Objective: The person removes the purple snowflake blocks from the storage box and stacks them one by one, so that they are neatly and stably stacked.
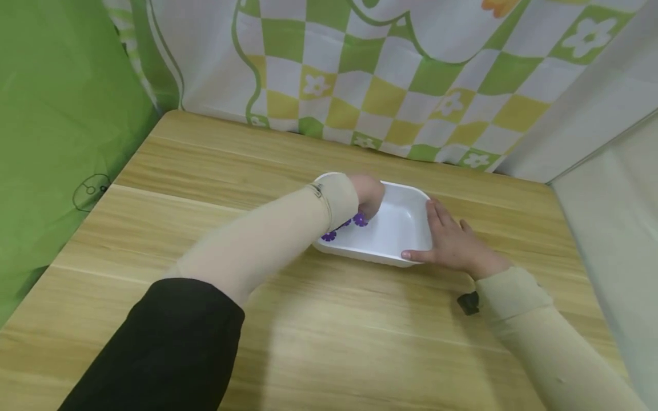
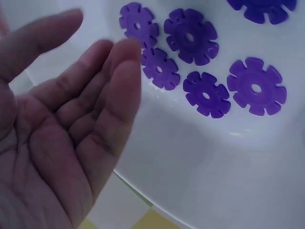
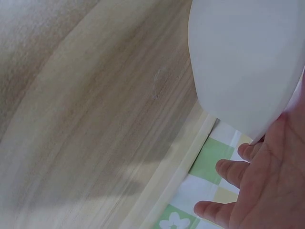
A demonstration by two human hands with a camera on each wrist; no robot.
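A white plastic tub [image 1: 396,228] stands on the wooden table. My left hand [image 1: 369,194] reaches down into it, hiding part of its left half. In the left wrist view, that hand [image 2: 71,109] has loosely bent fingers and a spread thumb, with nothing between them. Several purple interlocking discs [image 2: 256,87] with notched edges and centre holes lie in the tub beside the fingertips. My right hand [image 1: 454,242] holds the tub's right end, thumb over the front rim and forefinger at the far corner. The right wrist view shows its other fingers [image 3: 219,212] stretched past the outer wall [image 3: 243,57].
The wooden table [image 1: 334,342] spreads around the tub. Behind its far edge hangs a checked green, yellow and white curtain [image 1: 390,97]. Green cloth [image 1: 61,114] covers the left side. A small black device [image 1: 468,303] shows beneath the right cuff.
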